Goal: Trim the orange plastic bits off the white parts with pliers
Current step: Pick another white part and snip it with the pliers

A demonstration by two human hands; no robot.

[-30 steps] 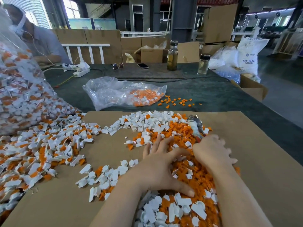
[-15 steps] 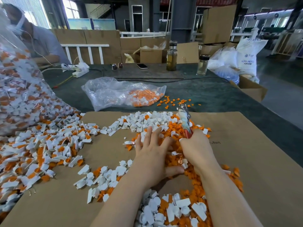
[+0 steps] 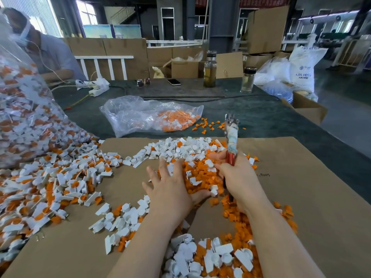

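My right hand (image 3: 240,178) grips red-handled pliers (image 3: 231,135) upright, their taped jaws pointing up and away. My left hand (image 3: 170,187) lies flat with fingers spread on a heap of orange bits (image 3: 197,173) mixed with white parts, its thumb against the heap's near side. Both hands flank this heap on a brown cardboard sheet (image 3: 301,187). More trimmed white parts (image 3: 176,147) lie beyond the heap. A wide spread of white parts with orange bits attached (image 3: 50,183) covers the left of the sheet.
A big clear bag of parts (image 3: 22,109) leans at the left edge. A flatter plastic bag (image 3: 148,117) with orange bits lies on the green table beyond the sheet. Two bottles (image 3: 209,69), a phone (image 3: 174,82) and a power strip (image 3: 96,86) stand further back. A person (image 3: 40,51) sits far left.
Both hands have slid away from me across the cardboard, pushing the orange heap forward. The pliers have swung upright and bare cardboard now shows behind the hands.
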